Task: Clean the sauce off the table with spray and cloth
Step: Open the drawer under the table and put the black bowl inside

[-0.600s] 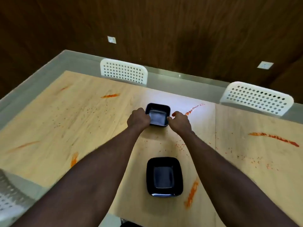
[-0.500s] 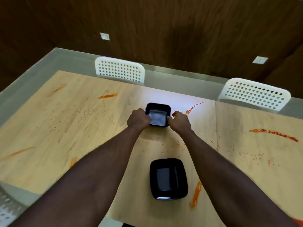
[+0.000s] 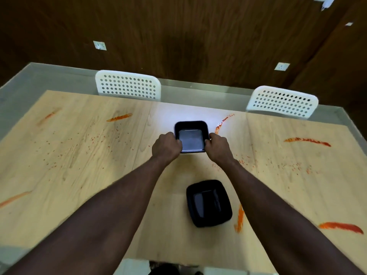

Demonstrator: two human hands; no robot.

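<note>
- Now the left hand (image 3: 166,145) and the right hand (image 3: 217,147) each curl their fingers over a side rim of the far black tray (image 3: 191,138), left hand on its left rim, right hand on its right. Whether it is lifted or rests on the wood I cannot tell.
- The wooden table (image 3: 89,155) runs wide to both sides; its far edge lies just beyond the held tray, and its near edge shows between the forearms at the bottom.
- Bare wood lies between the held tray and the near black tray (image 3: 208,203), which sits slightly turned between the forearms, closer to the right one.
- Two white perforated chairs stand pushed in at the far edge, one left (image 3: 128,86), one right (image 3: 282,103), with a dark wood wall (image 3: 178,36) behind them.
- Sauce streaks (image 3: 306,141) number seven: three on the left half, four on the right, one just beside the near tray, with fine red specks scattered on both sides.
</note>
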